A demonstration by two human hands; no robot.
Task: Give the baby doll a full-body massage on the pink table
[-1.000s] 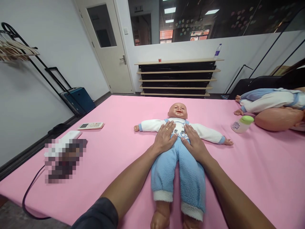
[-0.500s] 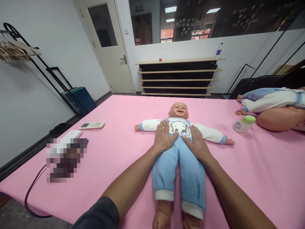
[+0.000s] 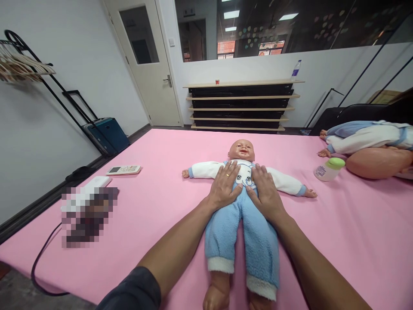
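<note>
A baby doll [image 3: 224, 230] lies on its back on the pink-covered table [image 3: 155, 215], head at the far end and arms spread wide. It wears a white top with an elephant face and light blue fleecy trousers. My left hand [image 3: 226, 184] rests flat on the left part of the doll's chest and belly, fingers stretched out, a ring on one of them. On the right part of the torso lies my right hand [image 3: 266, 191], also flat, with its fingers extended. Both thumbs point inward over the lower belly, apart from each other. The elephant print shows between the hands.
At the right lie a white bottle with a green cap [image 3: 329, 168] and other dolls [image 3: 377, 161]. A remote control [image 3: 124, 170], a white device [image 3: 98, 183] and a blurred-out object with a cable are at the left. Shelves [image 3: 241, 82] stand beyond the table.
Both hands have slid slightly up and inward on the doll's chest, covering more of the elephant print. The doll stays in place.
</note>
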